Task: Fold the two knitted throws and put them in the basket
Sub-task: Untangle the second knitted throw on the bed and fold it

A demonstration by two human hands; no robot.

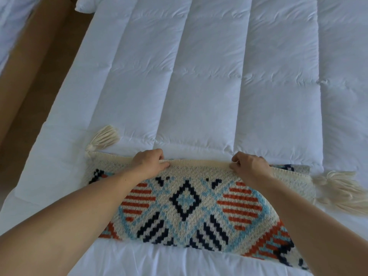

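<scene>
A white quilted duvet (209, 86) covers the bed, and one patterned throw (186, 202) lies across its near part as a folded band; no second throw and no basket are in view. Nearest the person, the throw's near edge runs crooked, dropping lower to the right of the right grip (249, 165), so the layers look uneven already. That is the main risk as I judge it: the knit is loose and stretchy, and a pull from only two points could drag the top layer askew or let the span between the grips sag, leaving a lopsided fold. The left grip (148, 163) and the right grip each pinch the throw's cream far edge, thumb on the near side and fingers curled over the far side. The throw lies mostly nearer than both grips, under the forearms, and reaches outward past each of them. Just beyond the right grip a strip of under-layer peeks out, a sign the edges are not matched. The left tassel (104, 134) lies outside and beyond the left grip, the right tassel (338, 188) well outside the right grip; either could trail or get trapped in the next fold. Farther off is bare duvet only.
</scene>
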